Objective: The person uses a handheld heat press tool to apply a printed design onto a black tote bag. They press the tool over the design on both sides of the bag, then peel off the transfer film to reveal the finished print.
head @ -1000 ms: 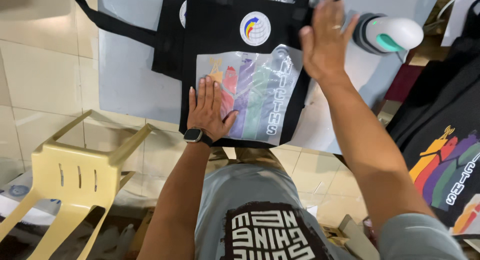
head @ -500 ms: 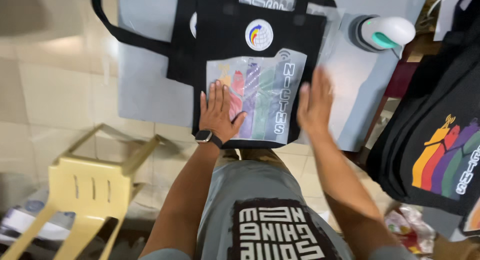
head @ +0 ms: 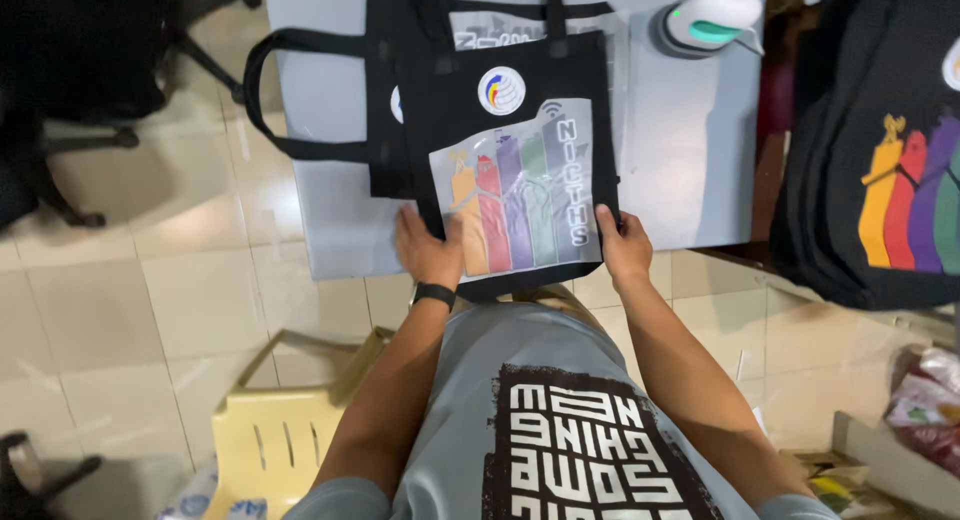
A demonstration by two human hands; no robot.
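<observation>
since the earlier frames the right hand (head: 625, 248) has been drawn back from the far end of the bag to its near right corner, and the left hand (head: 428, 248) has been slid from the printed panel to the near left corner. both hands are now clamped on the near edge of the top black tote bag (head: 510, 170), thumbs on top; the bag is judged to be gripped for shifting or squaring rather than pressed flat.

the bag is laid at the near edge of the grey table (head: 680, 170), its bottom hem overhanging slightly. it is of matte woven cloth; a glossy transfer film (head: 518, 195) with coloured bars is seen on its face and a round badge (head: 501, 90) above. a second black bag (head: 385, 100) is lain beneath. a smooth white heat press (head: 710, 20) is stood at the far right corner. more printed bags (head: 880, 150) are stacked to the right.
</observation>
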